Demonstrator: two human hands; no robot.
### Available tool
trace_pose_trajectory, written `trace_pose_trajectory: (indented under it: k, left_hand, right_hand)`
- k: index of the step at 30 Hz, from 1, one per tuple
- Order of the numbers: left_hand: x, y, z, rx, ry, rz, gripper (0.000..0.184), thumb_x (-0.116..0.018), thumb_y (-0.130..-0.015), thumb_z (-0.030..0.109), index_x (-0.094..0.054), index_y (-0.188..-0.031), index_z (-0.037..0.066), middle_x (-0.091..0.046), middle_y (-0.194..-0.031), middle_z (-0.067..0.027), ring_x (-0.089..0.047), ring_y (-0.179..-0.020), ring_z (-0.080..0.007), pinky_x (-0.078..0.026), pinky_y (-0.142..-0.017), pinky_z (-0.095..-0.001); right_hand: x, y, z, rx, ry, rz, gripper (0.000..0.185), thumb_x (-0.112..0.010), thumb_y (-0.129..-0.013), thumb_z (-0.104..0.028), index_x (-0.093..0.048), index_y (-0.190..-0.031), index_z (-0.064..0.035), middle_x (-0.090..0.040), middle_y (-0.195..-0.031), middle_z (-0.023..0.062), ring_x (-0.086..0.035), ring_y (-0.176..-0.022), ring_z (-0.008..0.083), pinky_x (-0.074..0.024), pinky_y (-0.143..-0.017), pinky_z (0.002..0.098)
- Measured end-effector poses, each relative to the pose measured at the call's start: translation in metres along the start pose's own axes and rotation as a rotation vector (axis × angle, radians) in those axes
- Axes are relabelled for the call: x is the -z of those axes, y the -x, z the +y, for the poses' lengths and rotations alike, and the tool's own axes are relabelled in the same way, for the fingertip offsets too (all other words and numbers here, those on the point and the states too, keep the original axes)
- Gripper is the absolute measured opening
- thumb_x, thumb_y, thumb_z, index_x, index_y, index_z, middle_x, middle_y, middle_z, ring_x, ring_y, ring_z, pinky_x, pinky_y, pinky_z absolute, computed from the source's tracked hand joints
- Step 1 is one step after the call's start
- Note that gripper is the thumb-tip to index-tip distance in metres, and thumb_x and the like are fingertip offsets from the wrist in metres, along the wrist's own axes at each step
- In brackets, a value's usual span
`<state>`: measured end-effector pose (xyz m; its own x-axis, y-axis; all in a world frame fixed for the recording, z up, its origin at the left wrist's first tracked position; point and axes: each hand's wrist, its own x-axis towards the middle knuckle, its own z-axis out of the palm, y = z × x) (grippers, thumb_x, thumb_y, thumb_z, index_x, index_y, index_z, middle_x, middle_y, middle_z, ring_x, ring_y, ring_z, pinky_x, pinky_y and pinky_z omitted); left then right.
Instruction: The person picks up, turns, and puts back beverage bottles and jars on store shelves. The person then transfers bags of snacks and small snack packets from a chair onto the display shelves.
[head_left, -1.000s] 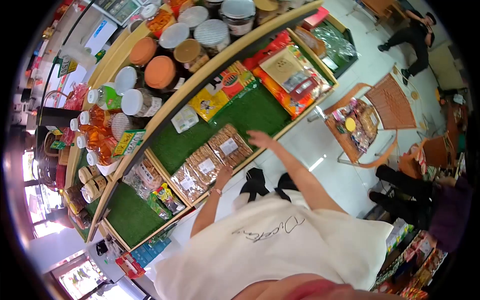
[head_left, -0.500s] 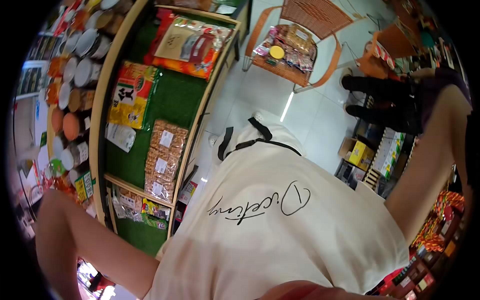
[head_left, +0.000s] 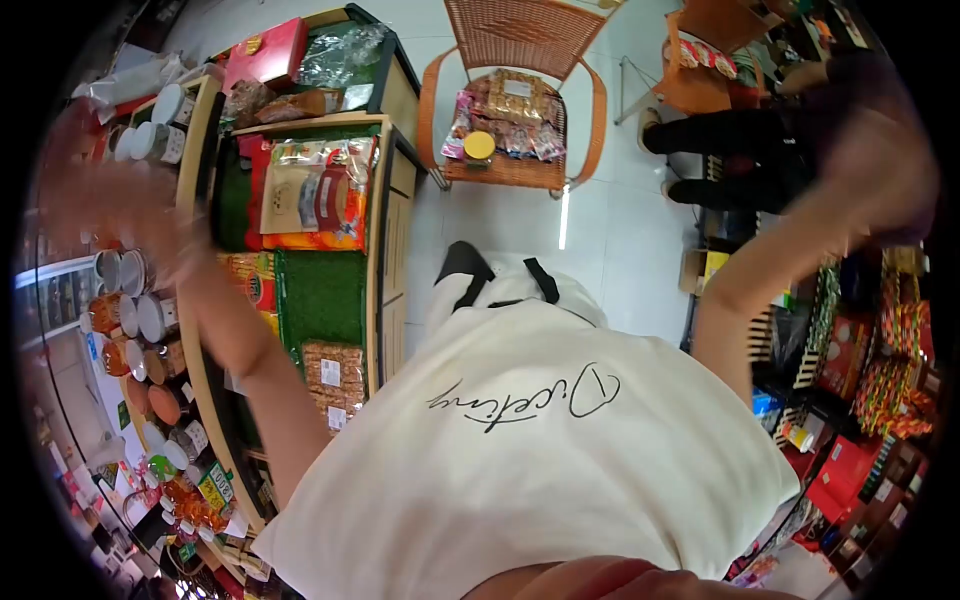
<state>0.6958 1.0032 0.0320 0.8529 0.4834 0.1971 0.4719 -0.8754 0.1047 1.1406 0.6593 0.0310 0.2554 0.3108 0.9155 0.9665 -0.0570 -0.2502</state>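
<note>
1. Left hand (head_left: pixel 110 195): now raised and swung outward above the jars (head_left: pixel 150 318), off the snack packets; blurred, fingers apparently spread, grip not certain.
2. Right hand (head_left: pixel 880 165): now out to the far side, in front of another person's sleeve (head_left: pixel 865 75); too blurred to tell whether clenched or grasping.
3. Snack packets (head_left: pixel 335 375): flat on the green-lined desk (head_left: pixel 322 290), beside the left forearm, partly hidden; neither hand touches them.
4. Wicker chair (head_left: pixel 525 30): between the hands, bearing bagged goods (head_left: pixel 515 95).

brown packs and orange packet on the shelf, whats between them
Between brown packs and orange packet lies green mat, yellow-red packet to its left, in the head view.
</note>
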Motion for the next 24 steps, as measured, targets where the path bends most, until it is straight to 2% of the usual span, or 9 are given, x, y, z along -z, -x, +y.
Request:
trace_pose_trajectory:
  k: [3, 6, 7, 9, 10, 13, 16, 20, 24]
  left_hand:
    - [-0.178, -0.029, -0.037, 0.119, 0.159, -0.379, 0.050, -0.060, -0.079, 0.031, -0.048, -0.120, 0.007, -0.060, -0.102, -0.0141, -0.057, -0.094, -0.0289, -0.045, -0.081, -0.0366]
    - [-0.353, 0.019, -0.021, 0.000, 0.451, -0.804, 0.052, -0.062, -0.078, 0.033, -0.048, -0.122, 0.007, -0.060, -0.104, -0.0132, -0.057, -0.095, -0.0281, -0.045, -0.082, -0.0360]
    - [-0.324, 0.020, 0.029, 0.354, 0.771, -0.704, 0.048, -0.060, -0.080, 0.031, -0.050, -0.119, 0.006, -0.060, -0.104, -0.0137, -0.057, -0.095, -0.0252, -0.045, -0.083, -0.0337]
    - [-0.487, 0.089, -0.012, 0.371, 1.291, -0.500, 0.046, -0.058, -0.081, 0.029, -0.050, -0.119, 0.005, -0.060, -0.102, -0.0139, -0.057, -0.093, -0.0240, -0.044, -0.082, -0.0329]
    - [-0.493, 0.099, -0.005, 0.463, 1.097, -0.553, 0.044, -0.056, -0.082, 0.028, -0.051, -0.118, 0.004, -0.061, -0.100, -0.0142, -0.058, -0.093, -0.0237, -0.044, -0.082, -0.0322]
    - [-0.491, 0.123, 0.013, 0.616, 0.819, -0.841, 0.030, -0.053, -0.080, 0.022, -0.060, -0.102, 0.002, -0.062, -0.093, -0.0186, -0.059, -0.090, -0.0313, -0.045, -0.080, -0.0355]
    - [-0.510, 0.146, -0.001, 0.512, 0.760, -0.880, 0.032, -0.048, -0.079, 0.026, -0.062, -0.095, 0.003, -0.062, -0.090, -0.0202, -0.058, -0.089, -0.0352, -0.045, -0.078, -0.0371]
    - [-0.530, 0.112, -0.024, 0.759, 0.897, -0.749, 0.037, -0.040, -0.082, 0.032, -0.064, -0.090, 0.005, -0.062, -0.088, -0.0198, -0.058, -0.090, -0.0359, -0.045, -0.077, -0.0397]
    - [-0.551, 0.040, -0.056, 0.674, 0.695, -0.736, 0.039, -0.039, -0.083, 0.033, -0.061, -0.090, 0.002, -0.061, -0.088, -0.0217, -0.057, -0.088, -0.0378, -0.045, -0.076, -0.0417]
  right_hand:
    - [-0.079, 0.166, 0.090, -0.474, -0.004, -0.324, 0.052, -0.060, -0.078, -0.027, -0.045, -0.120, 0.0010, -0.050, -0.117, 0.0186, -0.044, -0.113, 0.0286, -0.0337, -0.094, 0.0384]
    - [-0.122, 0.362, 0.090, -1.089, 0.050, -1.082, 0.071, -0.064, -0.075, -0.038, -0.038, -0.127, 0.0034, -0.039, -0.130, 0.0234, -0.033, -0.124, 0.0350, -0.0270, -0.102, 0.0392]
    - [-0.125, 0.373, 0.065, -1.291, -0.099, -1.268, 0.073, -0.063, -0.076, -0.040, -0.035, -0.131, -0.0008, -0.041, -0.130, 0.0192, -0.040, -0.120, 0.0290, -0.0309, -0.099, 0.0359]
    - [-0.123, 0.490, 0.077, -1.452, -0.318, -1.372, 0.069, -0.063, -0.076, -0.041, -0.040, -0.128, -0.0033, -0.050, -0.122, 0.0169, -0.047, -0.113, 0.0262, -0.0398, -0.090, 0.0335]
    - [-0.115, 0.499, 0.062, -1.401, -0.150, -1.446, 0.063, -0.063, -0.076, -0.042, -0.044, -0.126, -0.0087, -0.057, -0.110, 0.0124, -0.053, -0.098, 0.0240, -0.0428, -0.083, 0.0366]
    - [-0.083, 0.573, 0.060, -2.126, 0.026, -1.542, 0.048, -0.061, -0.074, -0.045, -0.055, -0.112, -0.0160, -0.058, -0.098, 0.0072, -0.050, -0.072, 0.0206, -0.0443, -0.061, 0.0422]
    - [-0.106, 0.519, 0.052, -1.975, 0.182, -1.822, 0.042, -0.059, -0.077, -0.040, -0.056, -0.107, -0.0118, -0.060, -0.088, 0.0069, -0.053, -0.067, 0.0192, -0.0449, -0.058, 0.0380]
    - [-0.172, 0.553, 0.105, -1.486, 0.017, -1.219, 0.035, -0.058, -0.078, -0.027, -0.057, -0.105, -0.0043, -0.061, -0.070, 0.0038, -0.053, -0.056, 0.0124, -0.0445, -0.055, 0.0252]
    - [-0.268, 0.482, 0.129, -1.302, -0.274, -1.043, 0.029, -0.056, -0.081, -0.017, -0.056, -0.106, -0.0025, -0.059, -0.073, 0.0035, -0.050, -0.061, 0.0107, -0.0419, -0.056, 0.0260]
